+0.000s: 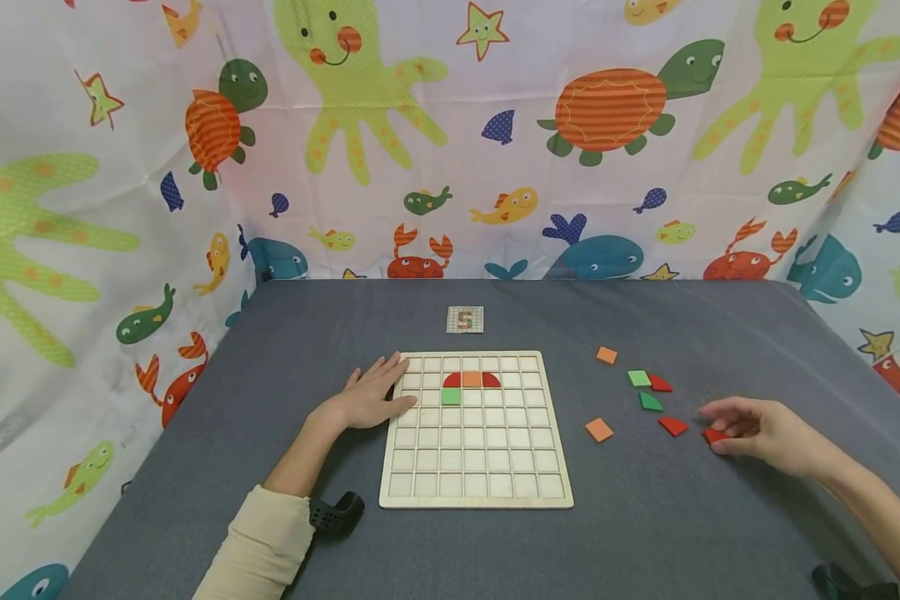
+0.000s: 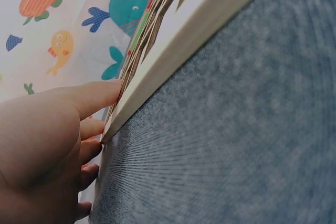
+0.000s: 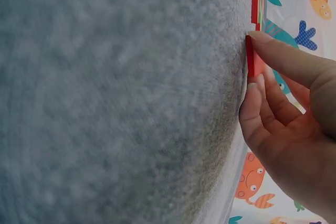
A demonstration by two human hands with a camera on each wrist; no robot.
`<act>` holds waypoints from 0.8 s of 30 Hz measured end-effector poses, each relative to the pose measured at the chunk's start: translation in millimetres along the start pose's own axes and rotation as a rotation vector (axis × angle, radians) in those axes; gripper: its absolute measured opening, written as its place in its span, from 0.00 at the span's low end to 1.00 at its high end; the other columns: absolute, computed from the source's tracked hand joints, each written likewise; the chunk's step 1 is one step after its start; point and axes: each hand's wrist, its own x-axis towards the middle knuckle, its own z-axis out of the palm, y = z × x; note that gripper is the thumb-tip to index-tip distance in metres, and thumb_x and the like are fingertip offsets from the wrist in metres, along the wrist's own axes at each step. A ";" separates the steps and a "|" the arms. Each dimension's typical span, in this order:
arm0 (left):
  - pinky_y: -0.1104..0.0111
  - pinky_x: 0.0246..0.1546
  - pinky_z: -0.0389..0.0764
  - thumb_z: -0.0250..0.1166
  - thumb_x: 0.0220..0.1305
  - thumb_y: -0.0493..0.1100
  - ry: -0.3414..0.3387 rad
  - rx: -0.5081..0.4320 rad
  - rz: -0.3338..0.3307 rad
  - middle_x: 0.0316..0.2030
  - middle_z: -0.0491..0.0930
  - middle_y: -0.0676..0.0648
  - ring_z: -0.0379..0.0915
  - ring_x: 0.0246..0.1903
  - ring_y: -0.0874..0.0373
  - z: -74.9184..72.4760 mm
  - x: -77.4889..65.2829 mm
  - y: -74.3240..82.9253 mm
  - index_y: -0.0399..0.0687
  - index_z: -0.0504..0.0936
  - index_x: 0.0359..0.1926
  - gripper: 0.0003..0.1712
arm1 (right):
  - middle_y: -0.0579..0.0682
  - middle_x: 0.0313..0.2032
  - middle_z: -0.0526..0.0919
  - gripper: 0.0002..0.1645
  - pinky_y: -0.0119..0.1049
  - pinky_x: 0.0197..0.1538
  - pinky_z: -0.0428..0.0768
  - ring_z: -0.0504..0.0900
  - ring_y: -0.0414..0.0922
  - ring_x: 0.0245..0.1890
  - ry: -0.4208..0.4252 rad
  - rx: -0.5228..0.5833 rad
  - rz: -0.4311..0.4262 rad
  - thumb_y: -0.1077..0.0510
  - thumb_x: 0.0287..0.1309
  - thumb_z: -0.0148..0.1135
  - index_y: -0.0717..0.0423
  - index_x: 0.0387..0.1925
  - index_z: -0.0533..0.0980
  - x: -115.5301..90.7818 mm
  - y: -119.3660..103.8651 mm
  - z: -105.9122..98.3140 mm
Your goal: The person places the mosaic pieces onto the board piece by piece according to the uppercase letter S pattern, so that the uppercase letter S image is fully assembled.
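Left hand (image 1: 367,398): fingers spread straight over the left edge of the gridded board (image 1: 473,461), centre frame; we judge they steady it.
Right hand (image 1: 771,437): thumb and fingertips pinch a red piece (image 1: 713,436), right of frame, probably by its edges for grip.
Card (image 1: 465,320): upper centre, face up, we think for reading.

Possibly a curtained-off play booth: sea-animal curtain (image 1: 435,25) around grey tabletop (image 1: 645,517).

Grey tbl (image 1: 480,550) w/ board (image 1: 476,503) (+ pcs (image 1: 650,402))
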 end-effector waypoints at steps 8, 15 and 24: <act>0.40 0.64 0.35 0.52 0.71 0.56 0.002 -0.004 0.005 0.73 0.41 0.37 0.33 0.71 0.40 0.9 0.7 -0.8 0.38 0.47 0.74 0.42 | 0.47 0.30 0.80 0.19 0.31 0.27 0.73 0.74 0.38 0.27 -0.101 0.076 0.136 0.61 0.60 0.64 0.72 0.48 0.76 -3.9 -1.1 -6.5; 0.40 0.64 0.35 0.52 0.71 0.56 0.002 -0.003 -0.005 0.73 0.42 0.37 0.33 0.71 0.40 -0.2 0.0 -0.2 0.38 0.48 0.74 0.42 | 0.49 0.34 0.85 0.24 0.34 0.29 0.75 0.78 0.40 0.28 -0.096 0.148 0.291 0.55 0.63 0.61 0.71 0.52 0.75 -2.1 -10.9 -9.3; 0.40 0.64 0.36 0.52 0.70 0.56 0.008 -0.006 0.000 0.73 0.42 0.37 0.34 0.71 0.40 0.9 1.5 -0.2 0.38 0.48 0.74 0.42 | 0.49 0.39 0.86 0.27 0.36 0.38 0.81 0.81 0.37 0.35 -0.046 0.291 0.416 0.53 0.61 0.64 0.72 0.52 0.74 10.0 -18.8 -2.7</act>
